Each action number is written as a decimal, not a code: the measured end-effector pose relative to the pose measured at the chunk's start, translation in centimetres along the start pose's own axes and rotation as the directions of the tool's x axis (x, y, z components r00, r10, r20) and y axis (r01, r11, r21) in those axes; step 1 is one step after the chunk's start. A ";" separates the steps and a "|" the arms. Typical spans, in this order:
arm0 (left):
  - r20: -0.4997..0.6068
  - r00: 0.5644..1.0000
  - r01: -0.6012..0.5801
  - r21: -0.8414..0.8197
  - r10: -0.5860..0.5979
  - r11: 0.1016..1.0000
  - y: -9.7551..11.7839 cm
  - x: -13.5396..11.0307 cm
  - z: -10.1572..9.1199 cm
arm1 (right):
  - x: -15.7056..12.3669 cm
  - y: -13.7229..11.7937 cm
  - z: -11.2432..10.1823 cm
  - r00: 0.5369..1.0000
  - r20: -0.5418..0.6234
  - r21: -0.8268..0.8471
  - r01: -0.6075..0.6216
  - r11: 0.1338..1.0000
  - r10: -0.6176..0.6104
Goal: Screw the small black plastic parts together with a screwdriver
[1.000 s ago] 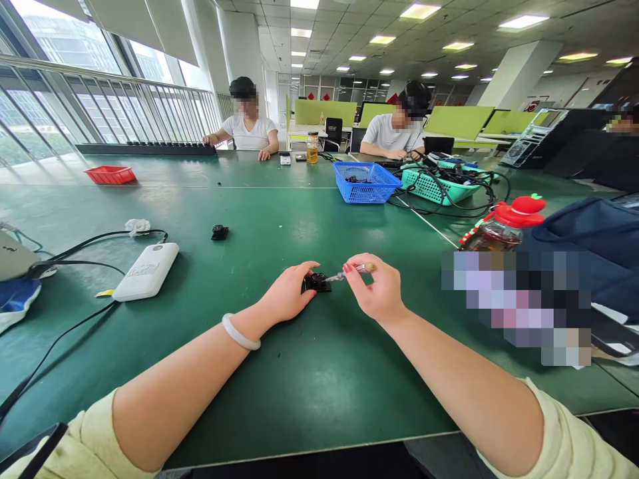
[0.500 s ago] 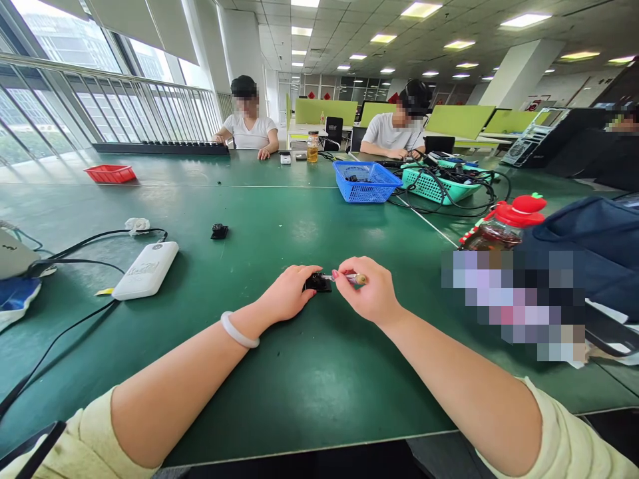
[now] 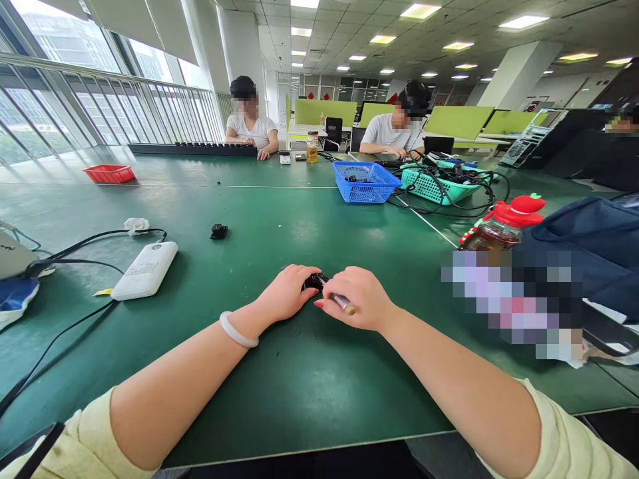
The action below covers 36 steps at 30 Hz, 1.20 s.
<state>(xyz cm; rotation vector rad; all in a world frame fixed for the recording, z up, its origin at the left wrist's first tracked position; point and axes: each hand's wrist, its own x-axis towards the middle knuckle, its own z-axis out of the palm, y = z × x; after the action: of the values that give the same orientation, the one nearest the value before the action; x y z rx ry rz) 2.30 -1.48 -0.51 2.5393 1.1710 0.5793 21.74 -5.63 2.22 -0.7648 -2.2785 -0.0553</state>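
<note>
My left hand [image 3: 285, 293], with a white bracelet at its wrist, grips a small black part [image 3: 315, 282] between thumb and fingers on the green table. The part is partly covered by both hands, and its exact kind does not show. In my right hand [image 3: 360, 299] is a slim pen-like tool [image 3: 343, 303] with a brownish rounded end. That end points down toward me, while the front end reaches the black part. Fingers hide most of the tool's tip. A similar small black part [image 3: 218, 231] on a square base lies farther off to the left.
A white power bank [image 3: 144, 271] with black cables lies left. Blue [image 3: 368, 184] and green [image 3: 439, 186] baskets, a red tray [image 3: 110, 174] and a glass jar [image 3: 312, 148] stand farther back. A red-lidded bottle [image 3: 504, 223] and dark bag [image 3: 589, 253] are right. Two people sit opposite.
My right hand has shifted slightly left and turned, swinging the tool's rear end toward me. My left hand keeps its place. At the back, a long black strip has slid right beside a seated person.
</note>
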 end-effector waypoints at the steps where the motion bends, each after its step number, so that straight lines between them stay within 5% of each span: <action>1: -0.001 1.000 0.004 0.002 -0.004 1.000 0.0 0.0 0.0 | -0.1 0.1 -0.3 0.998 -0.035 0.058 -0.055 0.997 0.057; 7: 0.006 1.000 0.000 0.004 0.000 1.000 0.1 0.0 -0.2 | -0.5 0.3 -1.1 0.953 -0.118 0.277 -0.239 0.931 0.279; 17: 0.027 1.000 0.004 0.035 -0.005 0.999 0.2 0.0 -0.3 | -0.3 0.0 -0.4 0.992 -0.119 0.144 -0.029 0.989 0.047; 26: 0.028 1.000 0.002 0.041 -0.003 0.999 0.1 0.0 -0.3 | -0.3 -0.1 -0.2 0.996 -0.074 0.075 -0.043 0.996 0.049; 33: 0.010 1.000 -0.006 0.028 0.006 1.000 0.2 0.1 -0.2 | -0.2 -1.3 2.2 0.953 0.076 -0.192 0.301 0.934 -0.292; 36: 0.008 1.000 -0.005 0.029 0.004 1.000 0.2 0.1 -0.2 | -0.1 -1.2 2.0 0.950 0.074 -0.150 0.311 0.938 -0.303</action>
<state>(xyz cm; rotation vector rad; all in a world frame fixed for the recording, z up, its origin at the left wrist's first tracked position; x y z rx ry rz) 2.36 -1.48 -0.24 2.5671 1.1799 0.5567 19.92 -6.19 0.87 -0.4857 -2.4451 -0.3729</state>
